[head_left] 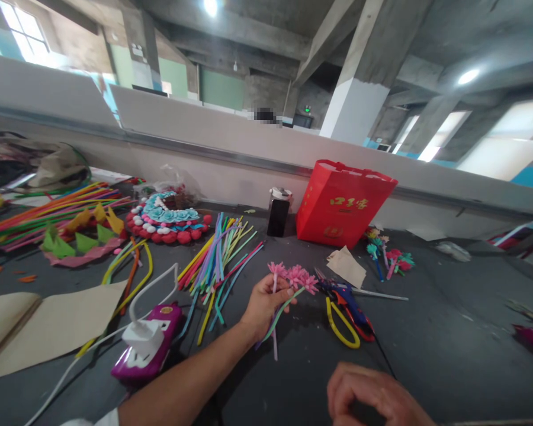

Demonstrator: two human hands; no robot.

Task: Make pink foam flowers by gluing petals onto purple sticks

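Note:
My left hand (266, 305) is closed around the stems of three pink pipe-cleaner flowers (295, 276), held just above the dark table. Their fluffy heads stick out past my fingertips, and the pale pink, green and purple stems (274, 343) hang below my hand. Down at the bottom edge, my right hand (373, 393) is loosely curled, apart from the flowers, with nothing visible in it. Near the flower heads lie yellow-handled scissors (343, 324) and a blue glue gun (353, 305), partly overlapping.
Loose pipe cleaners (222, 254) lie left of centre. A purple power strip (171, 322) with a white plug and cable sits near my left forearm. Behind stand a red bag (344, 204) and a phone (278, 218) against a bottle. Finished flowers (397, 260) lie right.

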